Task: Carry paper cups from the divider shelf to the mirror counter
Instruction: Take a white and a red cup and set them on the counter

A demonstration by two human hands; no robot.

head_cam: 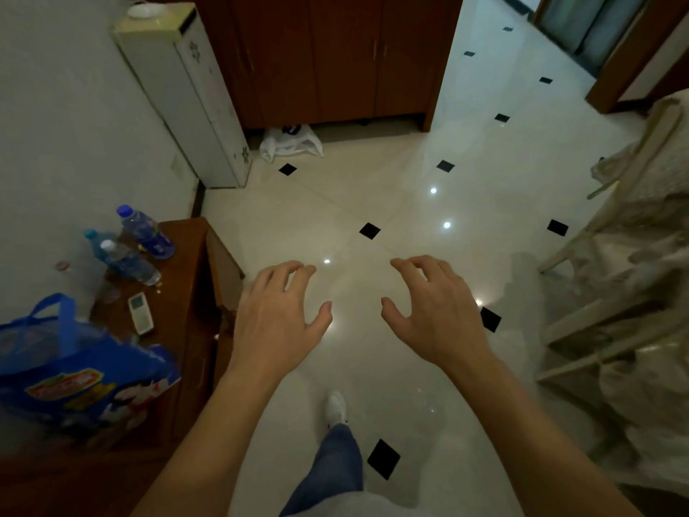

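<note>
My left hand (277,317) and my right hand (434,311) are held out in front of me over the glossy tiled floor (373,203). Both are palm down with fingers spread and slightly curled, and neither holds anything. No paper cups, divider shelf or mirror counter show in this view. One leg in blue jeans with a white shoe (336,406) is stepping forward below my hands.
A wooden side cabinet (194,278) at the left carries several water bottles (145,231), a white remote (141,312) and a blue bag (74,375). A white floor-standing unit (194,98) stands by brown wardrobes (328,57). Plastic-covered furniture (626,278) fills the right. A white plastic bag (290,143) lies on the floor.
</note>
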